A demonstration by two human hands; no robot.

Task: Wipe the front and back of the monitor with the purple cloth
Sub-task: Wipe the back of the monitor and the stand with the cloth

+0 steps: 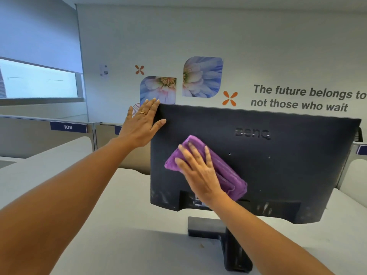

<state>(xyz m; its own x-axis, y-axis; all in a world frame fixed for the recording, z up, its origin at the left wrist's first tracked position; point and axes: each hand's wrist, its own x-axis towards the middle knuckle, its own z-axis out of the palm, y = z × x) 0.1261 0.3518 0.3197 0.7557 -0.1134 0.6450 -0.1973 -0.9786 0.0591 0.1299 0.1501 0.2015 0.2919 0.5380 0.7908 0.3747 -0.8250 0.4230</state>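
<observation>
1. Lower part of the frame: pale grey surface (119,245), carrying the black rectangular stand foot (206,227) with its neck rising toward the screen.
2. Centre: right hand (198,171) laid flat on a folded purple microfibre cloth (228,175). Fingers (190,153) straight and slightly spread, pressing rather than pinching. Cloth held flat against the left-centre of the rear panel.
3. Behind the cloth: wide black plastic monitor (288,171), back turned to the camera, upright on its stand, filling centre to right of the frame. Pale dusty smears along its lower edge, by the look of it not yet wiped.
4. Upper left corner of that panel: left hand (142,124), ring on one finger. Fingers (153,106) straight and close together over the top edge, thumb lying along the back. Bracing, not gripping.
5. Handling, as a judgement:
   - Cloth soft and light, apt to bunch or slip under a flat palm, so best kept folded and pressed with the whole hand.
   - Monitor stiff but top-heavy on a narrow neck, likely to tilt or swivel under a push.
   - Best steadied at a corner or the top edge, never on the fragile screen face.
6. Farther back:
   - Left of centre: low grey partitions with a blue label reading 109 (68,127).
   - Upper centre and right: white wall with flower pictures (202,76) and dark lettering (297,98).
   - Upper left: window (37,80) under a lowered blind.
</observation>
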